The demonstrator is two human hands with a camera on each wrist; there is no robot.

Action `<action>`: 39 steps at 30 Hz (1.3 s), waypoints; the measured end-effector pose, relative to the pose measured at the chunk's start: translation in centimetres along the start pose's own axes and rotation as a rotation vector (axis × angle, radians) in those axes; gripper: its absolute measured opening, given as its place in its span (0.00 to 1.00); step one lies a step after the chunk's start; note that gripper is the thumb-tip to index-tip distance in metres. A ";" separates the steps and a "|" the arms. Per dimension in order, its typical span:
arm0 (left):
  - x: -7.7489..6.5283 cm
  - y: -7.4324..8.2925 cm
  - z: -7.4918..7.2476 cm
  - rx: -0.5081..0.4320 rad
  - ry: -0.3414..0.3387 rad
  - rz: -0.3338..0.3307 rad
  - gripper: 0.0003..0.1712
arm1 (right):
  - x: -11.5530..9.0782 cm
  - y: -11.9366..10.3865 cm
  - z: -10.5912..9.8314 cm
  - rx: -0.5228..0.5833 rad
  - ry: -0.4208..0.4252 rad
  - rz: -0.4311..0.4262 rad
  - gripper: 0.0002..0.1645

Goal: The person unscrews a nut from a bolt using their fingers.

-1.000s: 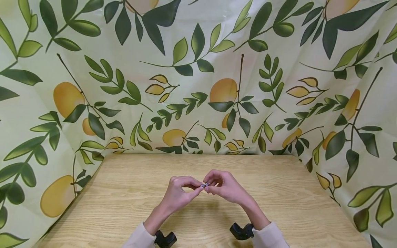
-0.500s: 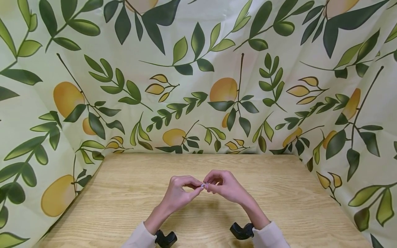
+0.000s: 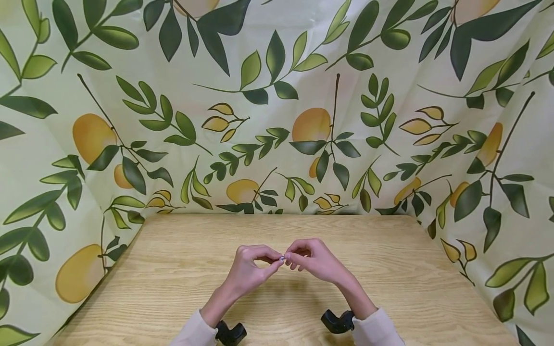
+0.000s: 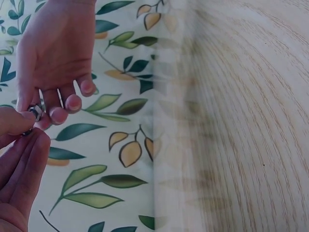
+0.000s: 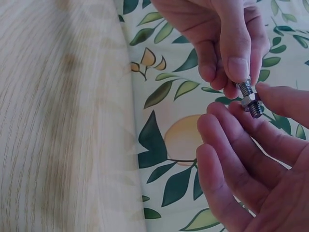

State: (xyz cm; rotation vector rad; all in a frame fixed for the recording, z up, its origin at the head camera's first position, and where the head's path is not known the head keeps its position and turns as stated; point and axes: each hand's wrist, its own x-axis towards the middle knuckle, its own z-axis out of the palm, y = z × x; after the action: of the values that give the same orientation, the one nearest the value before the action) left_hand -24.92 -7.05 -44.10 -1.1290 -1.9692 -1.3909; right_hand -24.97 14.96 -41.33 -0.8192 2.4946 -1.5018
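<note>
Over the table, my left hand [image 3: 250, 270] pinches a small metal bolt [image 5: 245, 87] between thumb and fingers, hiding its far end. A hex nut [image 5: 249, 100] sits on the bolt's thread, and a short threaded tip sticks out past it. My right hand [image 3: 319, 263] has its thumb and index fingertip at the nut, from opposite sides; its other fingers are loosely bent beside them. In the left wrist view the nut [image 4: 35, 112] shows just beyond the left fingertips, with the right palm facing the camera.
The wood-grain table [image 3: 182, 250] spreads under both hands. Behind and at both sides hangs a cloth [image 3: 268, 115] printed with leaves and orange fruit. Black curved mounts [image 3: 337, 322] are worn at both wrists, by the light sleeves [image 3: 376, 329].
The right fingers have shifted slightly at the nut, and the thumb now covers more of the bolt in the head view. The left hand stays in place.
</note>
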 end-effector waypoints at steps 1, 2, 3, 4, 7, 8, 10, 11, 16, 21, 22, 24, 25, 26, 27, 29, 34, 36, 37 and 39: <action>0.0 0.0 0.0 -0.001 -0.001 -0.001 0.05 | 0.0 -0.1 0.0 0.009 0.000 -0.001 0.11; 0.0 0.0 0.0 -0.005 -0.004 -0.010 0.05 | -0.1 -0.1 0.0 0.014 0.004 -0.001 0.09; 0.0 0.0 0.0 -0.009 -0.005 -0.018 0.05 | -0.1 -0.2 0.0 0.018 0.007 -0.001 0.08; 0.0 0.0 0.0 -0.013 -0.006 -0.027 0.05 | -0.1 -0.2 0.0 0.022 0.011 0.001 0.06; -0.1 0.0 0.0 -0.016 -0.004 -0.020 0.07 | -0.1 -0.2 0.1 0.023 0.026 0.001 0.06; 0.0 0.0 0.0 -0.014 -0.003 -0.013 0.07 | -0.1 -0.2 0.0 0.017 0.032 -0.002 0.07; 0.0 0.0 0.0 -0.012 0.001 0.002 0.08 | -0.1 -0.1 0.0 0.011 0.039 -0.004 0.10; 0.0 0.0 0.0 -0.008 0.004 0.013 0.09 | -0.1 -0.1 0.0 0.010 0.040 -0.005 0.11; 0.0 0.2 0.0 0.004 0.011 0.024 0.08 | 0.0 0.0 -0.2 0.006 0.009 0.016 0.12; 0.0 0.2 0.0 0.004 0.008 0.011 0.07 | -0.1 0.1 -0.3 -0.003 -0.012 0.015 0.09; 0.0 0.2 0.0 -0.001 0.007 0.005 0.08 | -0.1 0.1 -0.2 -0.004 -0.008 0.013 0.07; -0.1 0.0 0.1 -0.003 0.007 0.008 0.08 | -0.1 0.0 -0.2 -0.005 0.002 0.008 0.05; -0.1 0.0 0.0 -0.009 0.007 0.003 0.08 | -0.1 0.0 -0.2 -0.003 0.006 0.003 0.05; -0.1 0.0 0.0 -0.014 0.006 -0.001 0.08 | -0.1 0.0 -0.1 -0.002 0.009 -0.001 0.05; -0.1 0.0 0.0 -0.014 0.007 -0.001 0.08 | -0.1 -0.1 -0.1 0.002 0.010 -0.005 0.06; -0.2 0.0 0.0 -0.006 0.008 0.013 0.08 | -0.1 -0.1 -0.1 -0.004 0.017 -0.011 0.09; -0.1 0.1 0.0 -0.002 0.010 0.014 0.08 | -0.1 -0.2 -0.2 -0.020 0.020 0.014 0.14; -0.1 0.1 0.0 -0.002 0.010 0.009 0.07 | -0.1 -0.1 -0.3 -0.016 0.010 0.030 0.13; 0.0 0.1 0.0 0.001 0.010 0.012 0.07 | -0.1 -0.1 -0.3 -0.014 0.007 0.034 0.13; 0.0 0.1 0.0 0.004 0.009 0.017 0.07 | -0.1 -0.1 -0.4 -0.011 0.004 0.035 0.11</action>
State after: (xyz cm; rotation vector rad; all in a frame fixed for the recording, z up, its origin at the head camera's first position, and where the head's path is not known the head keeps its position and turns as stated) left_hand -24.85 -7.02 -44.12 -1.1330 -1.9506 -1.3807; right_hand -24.99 15.27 -41.10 -0.7713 2.5091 -1.4817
